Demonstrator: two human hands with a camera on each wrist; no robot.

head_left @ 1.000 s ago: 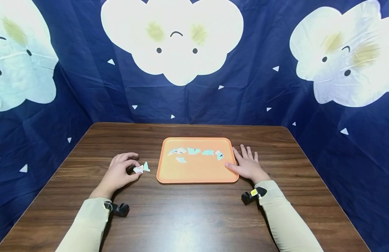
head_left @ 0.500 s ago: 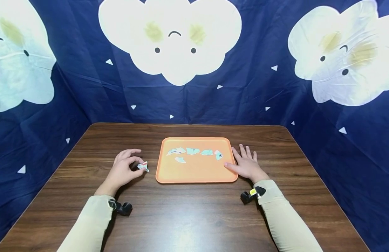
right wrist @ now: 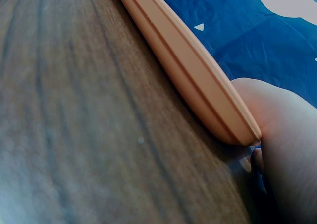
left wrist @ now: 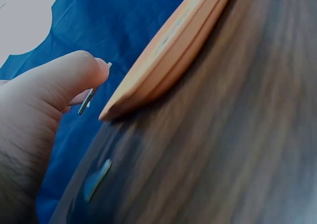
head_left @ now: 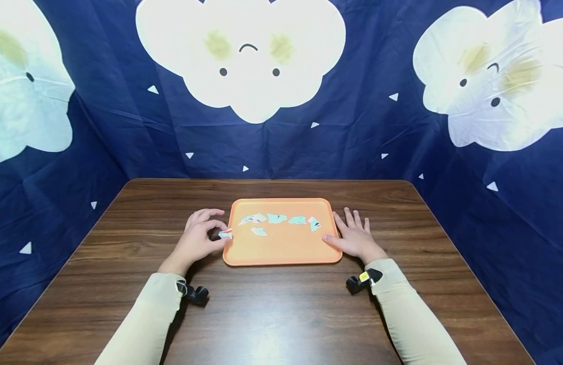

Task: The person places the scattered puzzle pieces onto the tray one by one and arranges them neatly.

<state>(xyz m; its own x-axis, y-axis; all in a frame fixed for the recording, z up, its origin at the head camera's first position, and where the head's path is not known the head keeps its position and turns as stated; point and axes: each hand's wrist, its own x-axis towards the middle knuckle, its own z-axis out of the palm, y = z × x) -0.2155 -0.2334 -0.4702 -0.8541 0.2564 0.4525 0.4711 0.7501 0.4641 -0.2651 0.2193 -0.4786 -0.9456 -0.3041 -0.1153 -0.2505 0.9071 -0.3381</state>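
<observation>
My left hand (head_left: 199, 241) pinches a thin, jagged, printed puzzle piece (head_left: 225, 233) between thumb and fingers, at the left rim of an orange tray (head_left: 286, 251). White, red and pale blue-green show on the piece. In the left wrist view, its edge (left wrist: 88, 101) pokes out below the thumb, and a pale green piece (left wrist: 97, 180) lies on the table under the hand. My right hand (head_left: 358, 241) lies with fingers spread beside the tray, its thumb over the right rim. On the tray, several similar pieces (head_left: 277, 218) form a row, with one piece (head_left: 258, 231) below.
The tray stands on a dark wood-grain table (head_left: 263, 304). A blue cloth (head_left: 263, 147) with white clouds and small triangles hangs around the table's back and sides. A small black camera is strapped to each wrist.
My left hand has picked up the puzzle piece and moved it right, from the table beside the tray to the tray's left rim. The right hand has stayed in place.
</observation>
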